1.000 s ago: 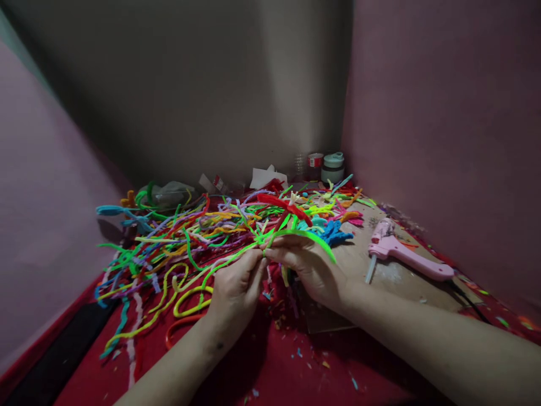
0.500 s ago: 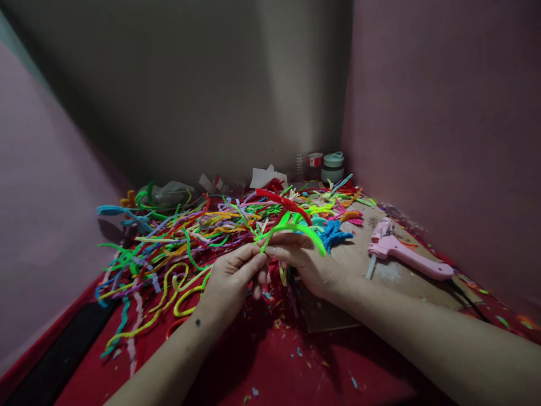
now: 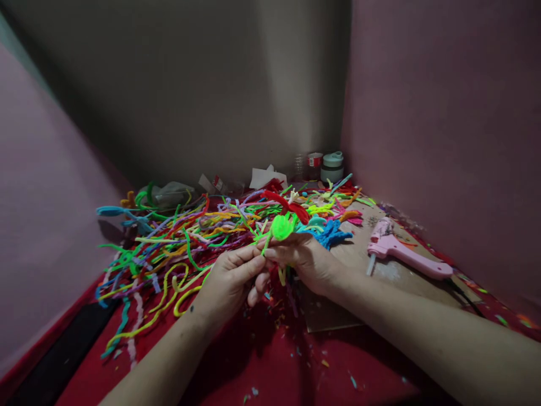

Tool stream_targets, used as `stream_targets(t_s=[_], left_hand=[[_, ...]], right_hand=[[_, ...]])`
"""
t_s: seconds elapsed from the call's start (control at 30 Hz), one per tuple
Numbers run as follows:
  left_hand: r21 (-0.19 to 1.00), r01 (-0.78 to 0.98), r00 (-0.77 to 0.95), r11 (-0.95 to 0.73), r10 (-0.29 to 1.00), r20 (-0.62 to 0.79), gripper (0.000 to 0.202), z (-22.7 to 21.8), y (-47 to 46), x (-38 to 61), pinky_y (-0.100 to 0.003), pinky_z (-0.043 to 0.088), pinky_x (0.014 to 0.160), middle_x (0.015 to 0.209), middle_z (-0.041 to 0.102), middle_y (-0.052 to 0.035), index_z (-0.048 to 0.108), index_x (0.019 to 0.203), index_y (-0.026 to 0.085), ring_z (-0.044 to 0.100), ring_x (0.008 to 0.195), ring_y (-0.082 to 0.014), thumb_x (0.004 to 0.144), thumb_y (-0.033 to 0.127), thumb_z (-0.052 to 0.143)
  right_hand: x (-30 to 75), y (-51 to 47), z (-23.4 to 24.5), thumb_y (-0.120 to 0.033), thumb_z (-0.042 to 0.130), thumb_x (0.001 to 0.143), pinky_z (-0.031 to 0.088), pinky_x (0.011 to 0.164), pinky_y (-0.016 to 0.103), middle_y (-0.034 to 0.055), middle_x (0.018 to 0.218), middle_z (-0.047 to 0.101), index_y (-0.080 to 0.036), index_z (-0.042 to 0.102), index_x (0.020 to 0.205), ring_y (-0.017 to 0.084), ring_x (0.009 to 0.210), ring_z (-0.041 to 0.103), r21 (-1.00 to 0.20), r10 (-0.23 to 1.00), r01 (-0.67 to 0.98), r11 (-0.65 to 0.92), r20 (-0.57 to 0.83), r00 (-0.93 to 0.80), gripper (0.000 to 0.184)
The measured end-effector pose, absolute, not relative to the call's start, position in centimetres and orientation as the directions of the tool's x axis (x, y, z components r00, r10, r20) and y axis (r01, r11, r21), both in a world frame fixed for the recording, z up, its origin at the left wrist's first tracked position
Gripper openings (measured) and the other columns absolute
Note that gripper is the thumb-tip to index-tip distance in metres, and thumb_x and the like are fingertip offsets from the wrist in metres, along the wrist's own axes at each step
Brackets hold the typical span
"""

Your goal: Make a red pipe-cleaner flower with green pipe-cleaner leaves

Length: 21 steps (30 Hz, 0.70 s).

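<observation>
Green pipe cleaner (image 3: 281, 227): formerly arched rightward, now coiled just above both grips. Left hand (image 3: 230, 279) and right hand (image 3: 304, 259) pinch its stem. Light, soft, bendable; likely best held low on stem.

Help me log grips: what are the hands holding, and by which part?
A green pipe cleaner, pinched by left hand and right hand on its stem, below the curled end.
</observation>
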State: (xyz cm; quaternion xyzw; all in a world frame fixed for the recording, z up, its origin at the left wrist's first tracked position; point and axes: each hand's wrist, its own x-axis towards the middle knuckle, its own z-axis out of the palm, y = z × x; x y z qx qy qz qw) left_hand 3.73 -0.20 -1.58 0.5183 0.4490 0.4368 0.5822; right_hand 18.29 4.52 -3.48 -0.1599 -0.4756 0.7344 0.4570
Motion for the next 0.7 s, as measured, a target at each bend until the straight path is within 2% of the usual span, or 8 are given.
stream_targets(t_s=[0.1, 0.17, 0.3, 0.4, 0.53, 0.7], left_hand=[[0.997, -0.019, 0.230, 0.079, 0.970, -0.072, 0.021, -1.46, -0.28, 3.79, -0.017, 0.025, 0.037, 0.047, 0.051, 0.0047, 0.055, 0.071, 0.014, 0.038, 0.032, -0.0026, 0.083, 0.032, 0.053], [0.997, 0.075, 0.197, 0.031, 0.979, -0.046, 0.023, -1.47, -0.30, 3.90, -0.017, 0.028, 0.038, 0.050, 0.054, 0.0038, 0.055, 0.070, 0.014, 0.042, 0.035, -0.0037, 0.083, 0.033, 0.052], [0.926, 0.342, 0.081, -0.160, 0.987, 0.141, 0.019, -1.69, -0.36, 4.34, -0.020, 0.040, 0.048, 0.056, 0.055, 0.0031, 0.057, 0.073, 0.015, 0.050, 0.045, -0.0071, 0.083, 0.031, 0.052], [0.872, 0.431, 0.016, -0.232, 0.968, 0.250, 0.015, -1.72, -0.47, 4.66, -0.021, 0.041, 0.050, 0.056, 0.053, 0.0041, 0.059, 0.076, 0.016, 0.049, 0.047, -0.0081, 0.081, 0.029, 0.053], [0.941, 0.307, 0.016, -0.142, 0.989, 0.145, 0.018, -1.45, -0.45, 4.59, -0.019, 0.037, 0.044, 0.054, 0.052, 0.0047, 0.054, 0.068, 0.016, 0.047, 0.041, -0.0066, 0.082, 0.028, 0.052], [0.997, 0.073, 0.056, -0.039, 0.998, 0.035, 0.018, -1.48, -0.11, 4.01, -0.016, 0.030, 0.041, 0.054, 0.053, 0.0046, 0.054, 0.069, 0.015, 0.043, 0.039, -0.0030, 0.081, 0.029, 0.056]], right_hand=[[18.19, 4.48, -3.53, -0.023, 0.077, 0.054, 0.044, 0.065, 0.028, 0.0003, 0.070, 0.065, -0.016, 0.066, 0.069, 0.013, 0.063, 0.058, -0.801, 0.850, -0.563, -0.203, 0.142, -0.508, 0.020], [18.19, 4.52, -3.66, -0.023, 0.078, 0.053, 0.044, 0.064, 0.028, 0.0001, 0.069, 0.065, -0.016, 0.065, 0.068, 0.013, 0.061, 0.058, -0.791, 0.860, -0.574, -0.211, 0.129, -0.493, 0.021], [18.23, 4.61, -3.97, -0.025, 0.074, 0.059, 0.042, 0.061, 0.026, 0.0000, 0.066, 0.064, -0.016, 0.065, 0.069, 0.011, 0.058, 0.054, -0.823, 0.877, -0.547, -0.151, 0.144, -0.459, 0.017], [18.17, 4.52, -3.95, -0.023, 0.074, 0.059, 0.042, 0.063, 0.026, -0.0004, 0.066, 0.064, -0.016, 0.065, 0.066, 0.011, 0.061, 0.055, -0.814, 0.891, -0.566, -0.128, 0.157, -0.427, 0.013], [18.11, 4.31, -3.65, -0.022, 0.077, 0.055, 0.043, 0.067, 0.028, -0.0017, 0.064, 0.063, -0.016, 0.066, 0.065, 0.011, 0.062, 0.055, -0.821, 0.891, -0.558, -0.119, 0.160, -0.426, 0.016], [18.30, 4.34, -3.53, -0.025, 0.075, 0.059, 0.044, 0.071, 0.029, -0.0028, 0.065, 0.064, -0.018, 0.069, 0.068, 0.011, 0.063, 0.056, -0.832, 0.887, -0.544, -0.109, 0.165, -0.431, 0.013]])
